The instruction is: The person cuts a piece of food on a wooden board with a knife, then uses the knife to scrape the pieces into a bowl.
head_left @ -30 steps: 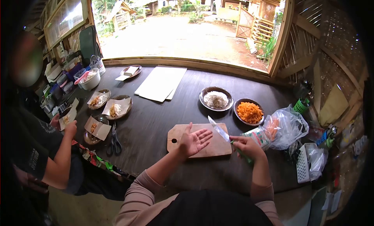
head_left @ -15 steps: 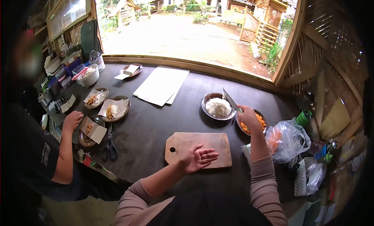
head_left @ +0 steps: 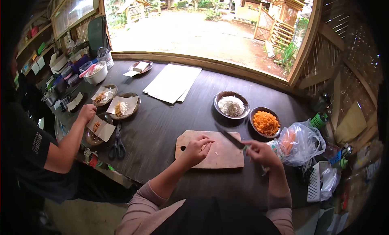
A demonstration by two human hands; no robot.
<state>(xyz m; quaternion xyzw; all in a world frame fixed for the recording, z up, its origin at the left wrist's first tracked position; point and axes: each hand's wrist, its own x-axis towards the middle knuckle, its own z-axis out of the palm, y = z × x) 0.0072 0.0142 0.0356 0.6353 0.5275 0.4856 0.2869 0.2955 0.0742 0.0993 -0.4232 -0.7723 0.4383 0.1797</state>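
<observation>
A wooden cutting board (head_left: 227, 156) lies in front of me, with a few pale shreds on it. Over its left half is my left hand (head_left: 197, 150), fingers loosely bent and apart, holding nothing visible. My right hand (head_left: 261, 153), right of the board, grips a knife (head_left: 231, 138) by the handle; the blade points up and left above the board's top edge. Beyond the board stands a bowl of white shreds (head_left: 231, 105). To its right is a bowl of diced orange pieces (head_left: 266, 123).
At the left, a co-worker's hand (head_left: 87, 112) is near plates with papers and food (head_left: 121, 108). Scissors (head_left: 117, 148) lie beside them. White sheets (head_left: 172, 82) lie at the back. Plastic bags (head_left: 302, 144) and a white basket (head_left: 314, 182) stand at the right.
My right hand has brought the knife from the bowls down toward the board. My left hand has turned from palm up and curled its fingers. The view has shifted slightly.
</observation>
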